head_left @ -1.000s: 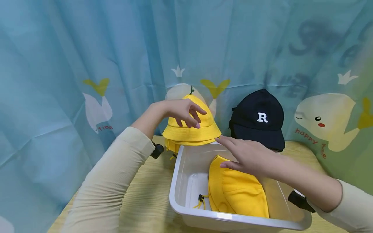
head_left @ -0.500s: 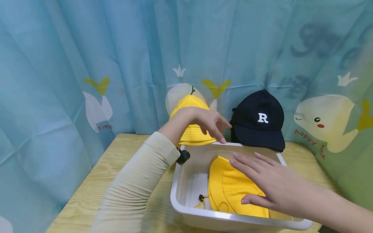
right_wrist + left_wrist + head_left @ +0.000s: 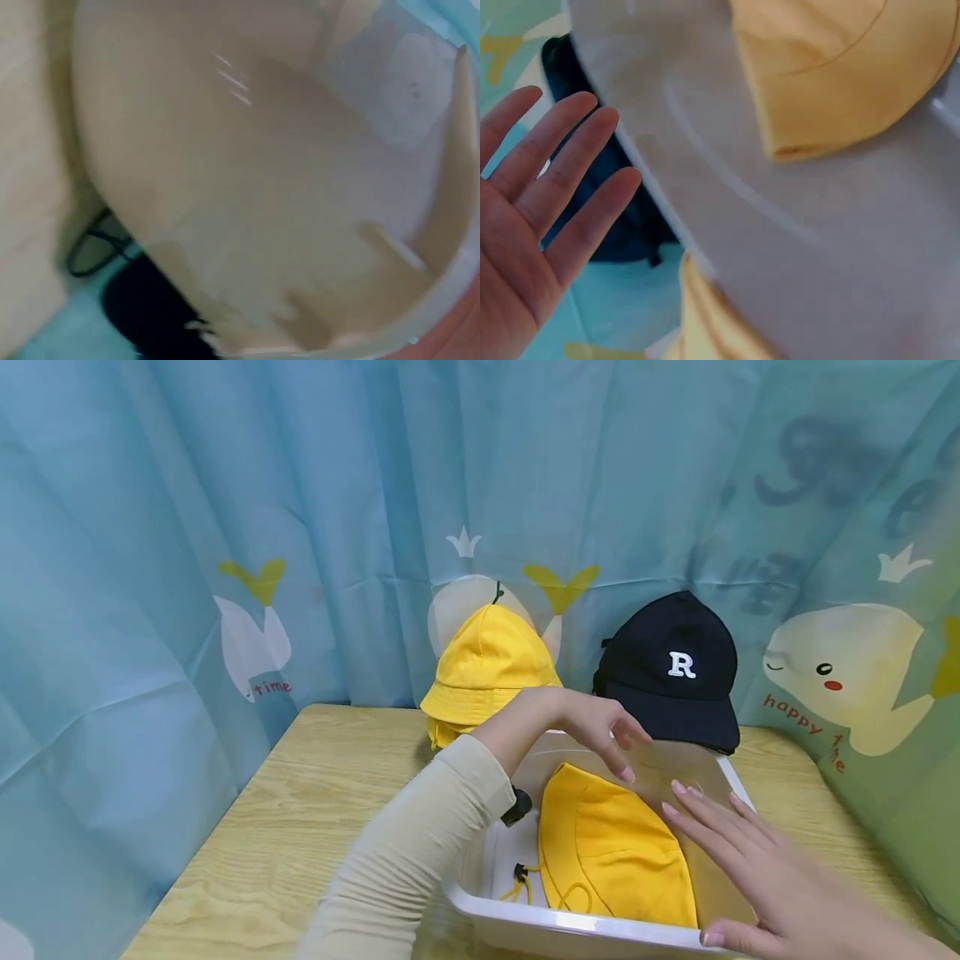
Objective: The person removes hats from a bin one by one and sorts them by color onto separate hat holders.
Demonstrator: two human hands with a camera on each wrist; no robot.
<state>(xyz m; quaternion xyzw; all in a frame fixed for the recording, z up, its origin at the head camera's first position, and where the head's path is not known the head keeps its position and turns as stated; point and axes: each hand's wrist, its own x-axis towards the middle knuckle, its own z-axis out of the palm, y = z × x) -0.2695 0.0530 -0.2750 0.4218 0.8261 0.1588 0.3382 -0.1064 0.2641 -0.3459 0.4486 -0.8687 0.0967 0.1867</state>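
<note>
A yellow bucket hat [image 3: 622,852] lies on its side in a white plastic bin [image 3: 577,922], its cord and black toggle on the bin floor. My left hand [image 3: 596,727] hovers over the bin's far part, wrist bent, fingers loose and holding nothing. In the left wrist view that hand [image 3: 547,187] has its fingers spread, apart from the hat. Over the bin's right side is my right hand [image 3: 772,877], fingers extended and also without anything in them. Only a blurred bit of the right hand [image 3: 450,330] shows in the right wrist view's lower corner.
Behind the bin at left stand stacked yellow bucket hats [image 3: 495,660], the top one with a green sprout. A black cap [image 3: 671,668] with a white R sits behind it at right. A blue patterned curtain [image 3: 337,485] hangs at the back of the wooden table [image 3: 300,793].
My left hand has moved right and nearer, from in front of the stacked yellow hats to over the bin. The right hand has shifted right and nearer. The hats have stayed put.
</note>
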